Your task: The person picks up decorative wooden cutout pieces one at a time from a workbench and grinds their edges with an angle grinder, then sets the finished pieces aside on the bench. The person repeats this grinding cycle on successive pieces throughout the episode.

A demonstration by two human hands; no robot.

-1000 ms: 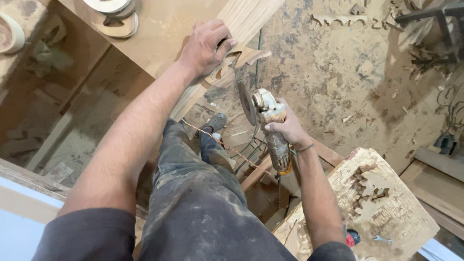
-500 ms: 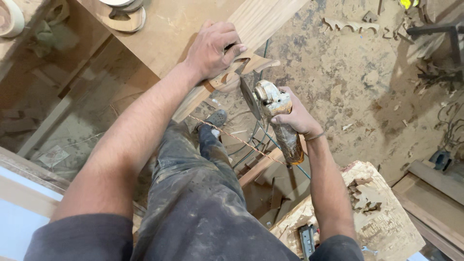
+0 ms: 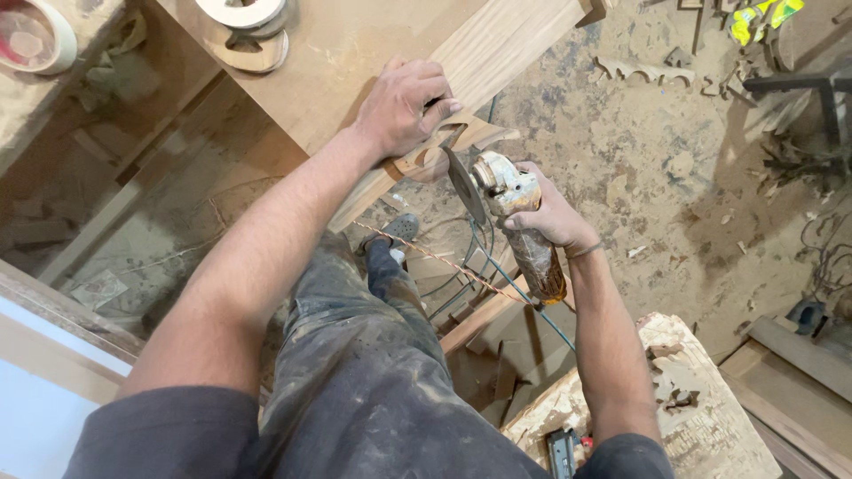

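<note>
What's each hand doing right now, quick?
Left hand: pressed down on the carved wooden piece, fingers curled over it.
Right hand: closed around the angle grinder.

Left hand (image 3: pixel 404 106) presses carved wood piece (image 3: pixel 444 151) — right hand (image 3: pixel 546 213) grips angle grinder (image 3: pixel 510 200)
</note>
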